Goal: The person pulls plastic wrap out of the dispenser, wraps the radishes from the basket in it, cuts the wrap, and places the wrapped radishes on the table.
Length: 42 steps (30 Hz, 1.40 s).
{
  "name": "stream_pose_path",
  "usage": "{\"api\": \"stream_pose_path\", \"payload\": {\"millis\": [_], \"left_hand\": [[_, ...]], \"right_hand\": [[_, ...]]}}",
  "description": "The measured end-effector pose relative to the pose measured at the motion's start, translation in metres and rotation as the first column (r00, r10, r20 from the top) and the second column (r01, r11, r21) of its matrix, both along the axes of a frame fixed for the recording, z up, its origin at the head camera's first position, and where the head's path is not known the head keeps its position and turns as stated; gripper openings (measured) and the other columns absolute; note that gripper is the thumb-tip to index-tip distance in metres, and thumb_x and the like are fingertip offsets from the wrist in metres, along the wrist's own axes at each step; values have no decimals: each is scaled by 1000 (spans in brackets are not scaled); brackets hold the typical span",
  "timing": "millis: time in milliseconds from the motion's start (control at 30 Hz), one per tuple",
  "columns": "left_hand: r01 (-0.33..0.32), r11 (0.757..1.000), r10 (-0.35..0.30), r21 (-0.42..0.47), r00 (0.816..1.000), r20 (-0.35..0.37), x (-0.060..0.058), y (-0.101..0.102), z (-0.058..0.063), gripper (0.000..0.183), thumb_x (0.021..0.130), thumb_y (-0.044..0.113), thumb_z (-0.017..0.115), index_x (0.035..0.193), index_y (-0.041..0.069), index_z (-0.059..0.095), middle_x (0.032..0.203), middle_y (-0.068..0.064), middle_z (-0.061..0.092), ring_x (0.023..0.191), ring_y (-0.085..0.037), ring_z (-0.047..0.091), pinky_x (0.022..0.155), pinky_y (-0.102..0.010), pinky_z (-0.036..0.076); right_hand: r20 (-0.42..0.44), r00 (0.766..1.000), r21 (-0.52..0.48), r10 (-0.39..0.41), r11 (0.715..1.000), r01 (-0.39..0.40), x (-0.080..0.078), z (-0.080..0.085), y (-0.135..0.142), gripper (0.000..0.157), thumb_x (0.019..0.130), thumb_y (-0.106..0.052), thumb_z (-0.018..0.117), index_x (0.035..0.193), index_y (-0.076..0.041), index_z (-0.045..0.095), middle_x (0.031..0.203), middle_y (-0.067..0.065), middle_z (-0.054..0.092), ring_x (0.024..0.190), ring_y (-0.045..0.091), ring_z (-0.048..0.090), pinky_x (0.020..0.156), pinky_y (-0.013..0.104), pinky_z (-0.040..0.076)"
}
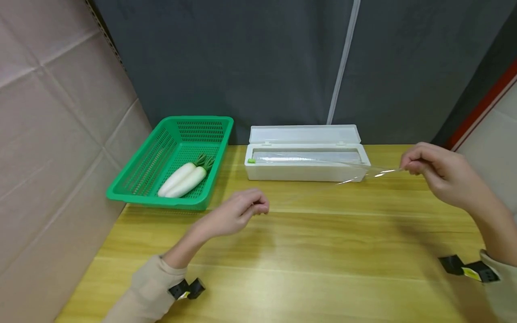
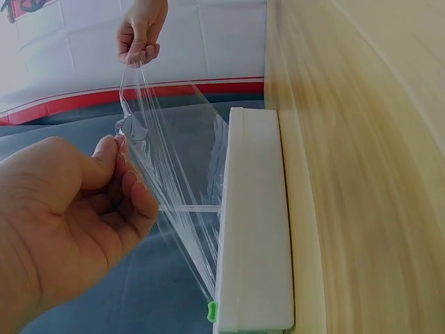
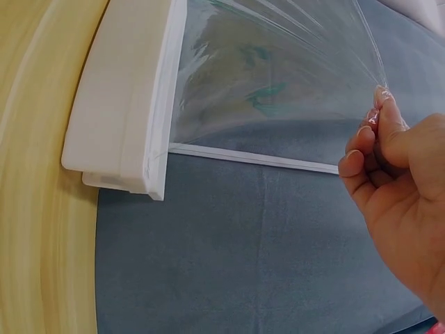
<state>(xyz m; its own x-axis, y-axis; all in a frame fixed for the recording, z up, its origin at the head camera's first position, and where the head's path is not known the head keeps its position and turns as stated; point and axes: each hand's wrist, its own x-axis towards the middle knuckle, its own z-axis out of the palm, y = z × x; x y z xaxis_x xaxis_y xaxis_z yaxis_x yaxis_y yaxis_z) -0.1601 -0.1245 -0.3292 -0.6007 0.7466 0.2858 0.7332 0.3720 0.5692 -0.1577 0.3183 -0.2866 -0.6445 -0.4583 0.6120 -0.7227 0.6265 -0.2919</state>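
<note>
A sheet of clear plastic wrap [image 2: 177, 132] stretches from a white dispenser box [image 1: 307, 172] toward both hands. My left hand [image 1: 240, 211] pinches one corner between thumb and fingers, in front of the box's left part. Out to the right of the box, my right hand [image 1: 442, 175] pinches the other corner, and the wrap gathers into creases at its fingertips. The box's lid [image 1: 304, 133] is raised at the back, with the roll showing inside. On the box's front left edge sits a small green slide cutter [image 1: 251, 160].
Left of the box stands a green plastic basket [image 1: 169, 202] with two white radishes [image 1: 186, 181] lying in it. A dark grey curtain [image 1: 242, 58] hangs behind the wooden table [image 1: 315, 269]. Pale walls stand at the left and right.
</note>
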Motion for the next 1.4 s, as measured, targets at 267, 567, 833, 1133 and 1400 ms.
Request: {"api": "stream_pose_path", "payload": {"millis": [267, 567, 833, 1133, 1400], "left_hand": [[25, 999, -24, -26, 999, 41, 0, 4, -5, 7, 102, 5, 58, 96, 8, 62, 89, -1, 60, 77, -10, 49, 70, -25, 47], [42, 993, -27, -114, 991, 130, 0, 2, -13, 10, 103, 8, 58, 94, 9, 62, 87, -5, 61, 74, -8, 47, 67, -25, 46], [26, 980, 7, -198, 986, 166, -2, -6, -24, 12, 103, 11, 58, 93, 10, 65, 89, 1, 62, 76, -6, 50, 71, -26, 48], [-1, 977, 35, -214, 987, 158, -3, -15, -34, 12, 101, 9, 61, 91, 11, 66, 87, 7, 63, 78, -5, 54, 76, -26, 50], [6, 972, 34, -236, 985, 166, -6, -20, -42, 9, 99, 7, 64, 91, 11, 67, 88, 7, 63, 81, -5, 55, 78, -26, 52]], "right_hand": [[43, 999, -9, 23, 1000, -22, 0, -8, 6, 16, 100, 6, 53, 94, -5, 63, 85, -11, 53, 73, 2, 43, 64, 13, 39], [166, 973, 14, 160, 986, -165, 3, -32, 14, 29, 95, 14, 57, 96, -15, 62, 84, -12, 53, 74, 3, 47, 62, 16, 40], [336, 908, 9, 250, 963, -268, 9, -56, 11, 43, 91, 19, 58, 101, -22, 62, 85, -13, 55, 73, 6, 51, 59, 20, 41], [439, 839, -12, 322, 936, -353, 9, -84, 2, 40, 89, 18, 61, 100, -19, 66, 90, -6, 66, 75, 10, 59, 63, 22, 47], [494, 812, 20, 309, 930, -367, 7, -97, -5, 30, 92, 10, 64, 98, -19, 68, 91, -7, 67, 79, 7, 61, 69, 20, 50]]}}
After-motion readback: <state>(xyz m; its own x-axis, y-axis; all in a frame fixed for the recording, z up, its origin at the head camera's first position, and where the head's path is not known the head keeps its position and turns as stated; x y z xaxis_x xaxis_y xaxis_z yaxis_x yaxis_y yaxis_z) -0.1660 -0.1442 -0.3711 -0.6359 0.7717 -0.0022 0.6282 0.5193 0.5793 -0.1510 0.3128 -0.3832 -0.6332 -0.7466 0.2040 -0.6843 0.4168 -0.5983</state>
